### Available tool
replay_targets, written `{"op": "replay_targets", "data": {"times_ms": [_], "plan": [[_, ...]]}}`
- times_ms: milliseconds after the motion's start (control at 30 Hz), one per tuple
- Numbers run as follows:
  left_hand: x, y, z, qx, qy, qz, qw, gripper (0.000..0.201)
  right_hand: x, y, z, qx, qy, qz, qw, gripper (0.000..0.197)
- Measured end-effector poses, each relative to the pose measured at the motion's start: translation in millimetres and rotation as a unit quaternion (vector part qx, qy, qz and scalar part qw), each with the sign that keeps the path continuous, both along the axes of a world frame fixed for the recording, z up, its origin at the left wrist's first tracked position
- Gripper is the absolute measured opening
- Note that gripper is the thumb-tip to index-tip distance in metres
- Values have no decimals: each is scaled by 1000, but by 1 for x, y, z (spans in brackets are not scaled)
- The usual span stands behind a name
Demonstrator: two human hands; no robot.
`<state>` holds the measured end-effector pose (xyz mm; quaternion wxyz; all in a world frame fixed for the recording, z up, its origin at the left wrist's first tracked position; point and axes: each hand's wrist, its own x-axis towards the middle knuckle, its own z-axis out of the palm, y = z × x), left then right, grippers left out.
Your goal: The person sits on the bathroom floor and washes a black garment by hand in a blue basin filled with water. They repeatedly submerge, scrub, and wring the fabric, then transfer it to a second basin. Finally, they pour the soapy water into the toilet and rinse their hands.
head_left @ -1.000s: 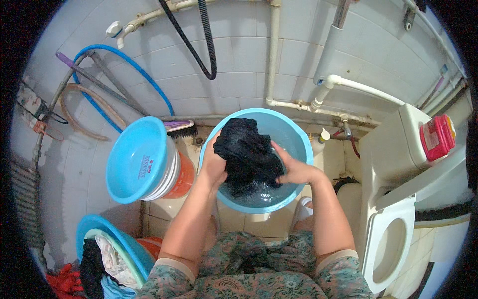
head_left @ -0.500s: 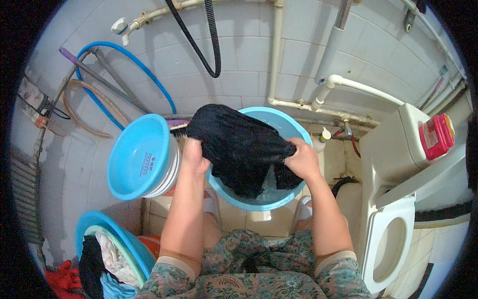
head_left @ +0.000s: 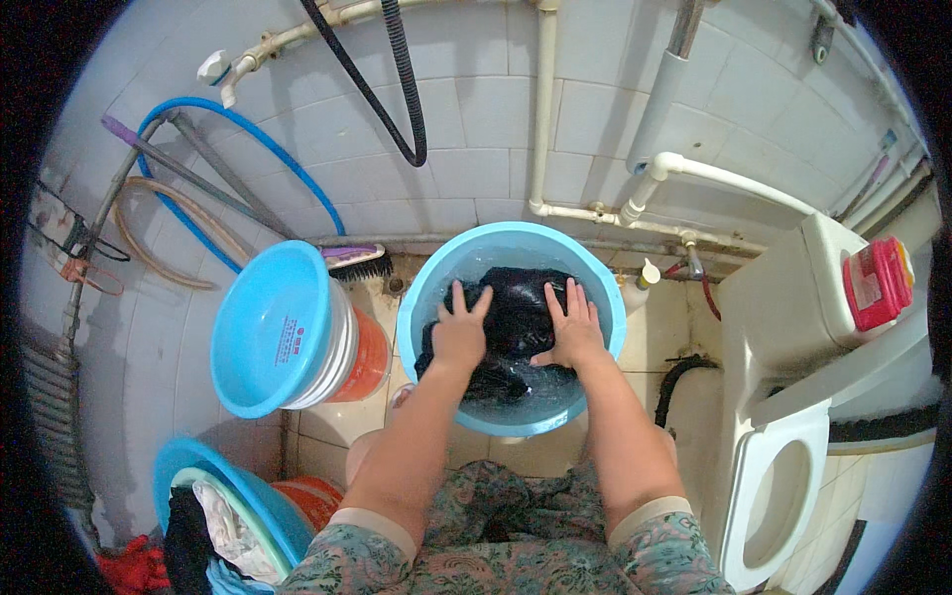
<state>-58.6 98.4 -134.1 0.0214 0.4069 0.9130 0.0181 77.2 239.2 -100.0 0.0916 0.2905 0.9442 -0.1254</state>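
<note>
A dark, wet black garment (head_left: 518, 297) lies bunched in water inside a round light-blue basin (head_left: 604, 297) on the floor before me. My left hand (head_left: 461, 332) rests on its left part, fingers spread and pointing away from me. On its right part, my right hand (head_left: 573, 332) lies with fingers stretched out and thumb apart. Neither hand grips the cloth; both press on it from above. What kind of garment it is cannot be made out.
Left of the basin, a blue washbowl (head_left: 268, 332) sits atop a bucket (head_left: 362, 362). A scrubbing brush (head_left: 357, 260) lies behind. Clothes fill a tub (head_left: 178, 456) at lower left. A pump bottle (head_left: 637, 288) stands right, near the toilet (head_left: 734, 476). Pipes (head_left: 565, 210) line the wall.
Both hands have lowered the black garment from above the basin into the water, let go of it and spread out on top. The view has shifted slightly.
</note>
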Motion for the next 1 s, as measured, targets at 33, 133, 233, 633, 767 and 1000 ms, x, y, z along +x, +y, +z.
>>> {"op": "replay_targets", "data": {"times_ms": [33,133,233,633,767,1000], "plan": [[7,5,7,-56,-33,6,998,71,-3,-3,-2,2,-16,-2,1000,127],[2,8,7,-119,-124,3,985,71,-8,-11,-23,30,-83,18,996,125],[-3,6,1,-133,-157,-1,979,73,-10,-17,-37,50,-58,-2,997,100],[-18,-10,20,366,-832,181,375,75,-13,-40,69,52,435,79,895,40],[-6,-14,77,510,-769,-7,386,51,-3,-64,115,21,460,215,861,45],[-29,5,97,450,-854,-45,258,42,4,-74,121,-52,405,201,890,87]]}}
